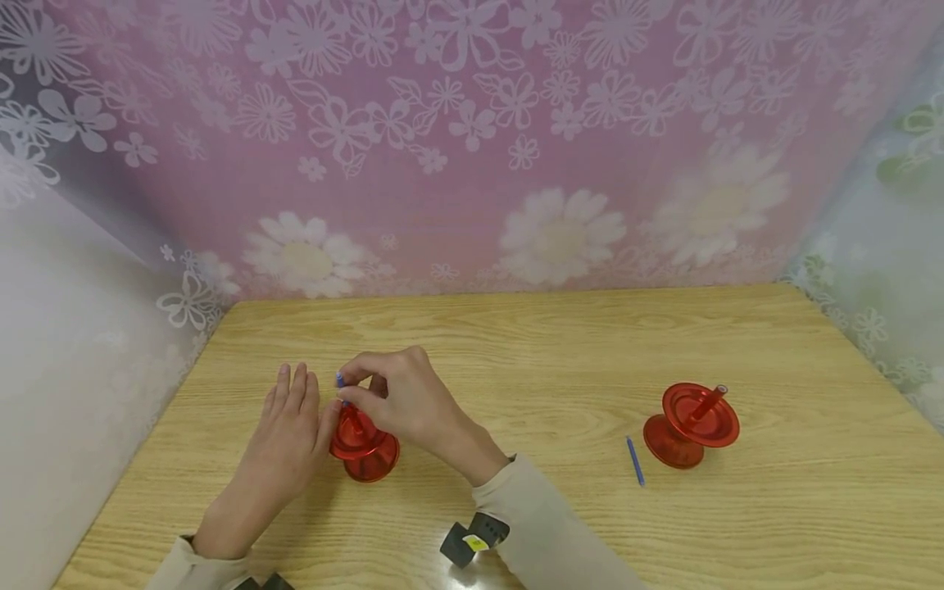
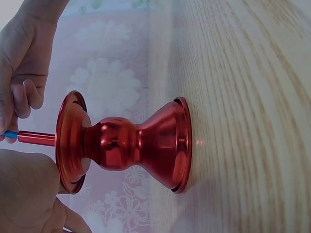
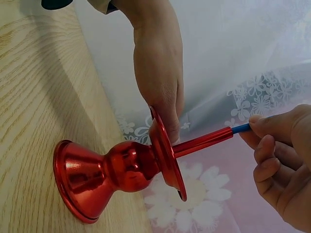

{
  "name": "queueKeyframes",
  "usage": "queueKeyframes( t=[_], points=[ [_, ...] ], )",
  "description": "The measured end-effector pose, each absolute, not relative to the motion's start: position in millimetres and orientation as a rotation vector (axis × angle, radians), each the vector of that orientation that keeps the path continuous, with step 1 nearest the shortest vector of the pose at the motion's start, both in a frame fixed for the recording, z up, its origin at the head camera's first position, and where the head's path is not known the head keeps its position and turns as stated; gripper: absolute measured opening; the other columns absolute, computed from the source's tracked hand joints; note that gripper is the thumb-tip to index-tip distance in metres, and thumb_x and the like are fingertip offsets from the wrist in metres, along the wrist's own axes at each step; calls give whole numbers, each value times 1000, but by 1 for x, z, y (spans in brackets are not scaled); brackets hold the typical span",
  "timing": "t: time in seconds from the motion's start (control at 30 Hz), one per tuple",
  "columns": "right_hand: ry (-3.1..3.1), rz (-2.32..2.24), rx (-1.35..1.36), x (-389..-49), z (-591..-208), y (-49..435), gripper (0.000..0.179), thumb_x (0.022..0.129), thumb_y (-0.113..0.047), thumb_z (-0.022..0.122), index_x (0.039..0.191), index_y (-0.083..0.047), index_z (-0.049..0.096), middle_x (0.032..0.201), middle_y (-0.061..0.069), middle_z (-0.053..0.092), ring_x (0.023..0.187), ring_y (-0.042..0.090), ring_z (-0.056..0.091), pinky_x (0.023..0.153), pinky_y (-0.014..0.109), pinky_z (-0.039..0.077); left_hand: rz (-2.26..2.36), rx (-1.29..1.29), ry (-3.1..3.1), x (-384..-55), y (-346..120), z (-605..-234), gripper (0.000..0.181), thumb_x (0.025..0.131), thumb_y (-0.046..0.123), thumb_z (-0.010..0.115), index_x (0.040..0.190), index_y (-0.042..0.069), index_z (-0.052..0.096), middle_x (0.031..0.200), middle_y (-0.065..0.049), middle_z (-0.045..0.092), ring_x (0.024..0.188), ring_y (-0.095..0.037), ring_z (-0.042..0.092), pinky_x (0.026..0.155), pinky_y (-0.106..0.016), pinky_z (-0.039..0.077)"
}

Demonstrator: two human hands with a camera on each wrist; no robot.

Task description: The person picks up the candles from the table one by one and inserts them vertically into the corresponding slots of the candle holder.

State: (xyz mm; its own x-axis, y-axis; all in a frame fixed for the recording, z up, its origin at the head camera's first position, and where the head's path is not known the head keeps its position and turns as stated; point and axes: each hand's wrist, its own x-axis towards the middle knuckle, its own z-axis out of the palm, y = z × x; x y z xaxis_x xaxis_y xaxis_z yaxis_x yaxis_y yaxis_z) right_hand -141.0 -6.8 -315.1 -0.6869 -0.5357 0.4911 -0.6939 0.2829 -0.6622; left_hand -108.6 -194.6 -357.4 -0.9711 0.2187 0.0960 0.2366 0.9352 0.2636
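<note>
Head: loose stick [image 1: 635,461] right of hands [image 1: 416,401] [image 1: 283,434]

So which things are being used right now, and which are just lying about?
In use:
left-side red holder
blue stick at its top
right hand, pinching that stick
left hand, close against the holder

Apparently just lying about:
right-side red holder
second blue stick beside it

The left hand [image 1: 283,447] points forward with its fingers [image 1: 299,389] straight, the back of the hand turned upward. The right hand [image 1: 416,401] reaches across to the left; its thumb [image 1: 364,400] and index finger [image 1: 365,362] make a pinch, and the other fingers are curled.
</note>
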Motion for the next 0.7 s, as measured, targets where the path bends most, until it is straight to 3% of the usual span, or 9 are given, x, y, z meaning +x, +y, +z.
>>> queueKeyframes(
  t=[0.37, 0.7],
  points=[
    [-2336, 1374, 1144, -142, -318, -9, 6, 86, -8, 73, 90, -3, 72, 78, 5, 72, 47, -4, 44, 44, 10, 38, -428, -354, -3034, -108, -195, -357, 68, 107, 37, 26, 138, -24, 28, 147, -42, 19, 140, -54, 7, 108, -67, 16],
    [-2364, 1391, 1152, -142, -319, -9, 11, 85, -12, 75, 91, -3, 73, 81, 4, 72, 58, 0, 54, 54, 10, 45, -430, -357, -3033, -107, -195, -357, 71, 107, 40, 25, 139, -24, 27, 148, -41, 18, 140, -53, 6, 108, -67, 16]
  ],
)
